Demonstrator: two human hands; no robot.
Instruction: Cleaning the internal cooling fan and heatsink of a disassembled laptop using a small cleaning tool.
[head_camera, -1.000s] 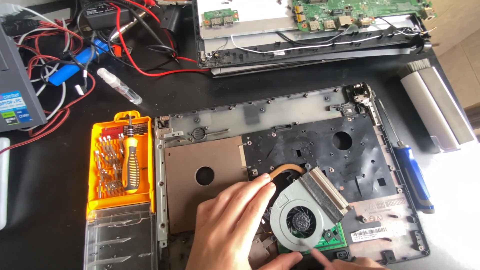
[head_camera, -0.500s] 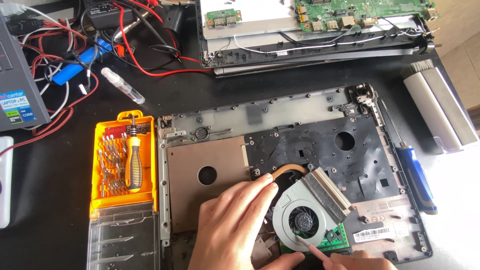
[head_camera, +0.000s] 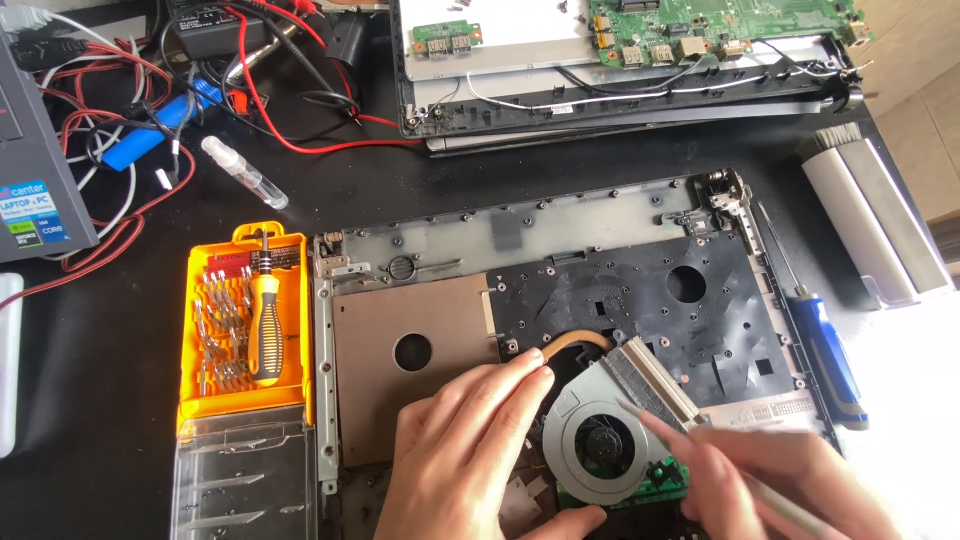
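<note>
An opened laptop base (head_camera: 600, 270) lies on the black table. A round grey cooling fan (head_camera: 600, 445) with a copper heat pipe (head_camera: 577, 343) and finned heatsink (head_camera: 650, 380) sits in its lower middle. My left hand (head_camera: 465, 455) rests on the base, fingertips touching the fan's left edge and thumb under the fan. My right hand (head_camera: 780, 490) holds a thin pale tool (head_camera: 670, 420) like a pen. Its tip lies over the fan's upper right, by the heatsink.
An orange screwdriver bit set (head_camera: 245, 325) with a clear lid lies left of the base. A blue-handled screwdriver (head_camera: 825, 345) lies to the right, a grey bar (head_camera: 870, 215) beyond it. A dismantled laptop lid with green boards (head_camera: 620, 50) and tangled cables (head_camera: 150, 110) sit at the back.
My right hand has risen into view from the bottom edge, bringing the thin tool up across the fan. My left hand stays on the fan's left side.
</note>
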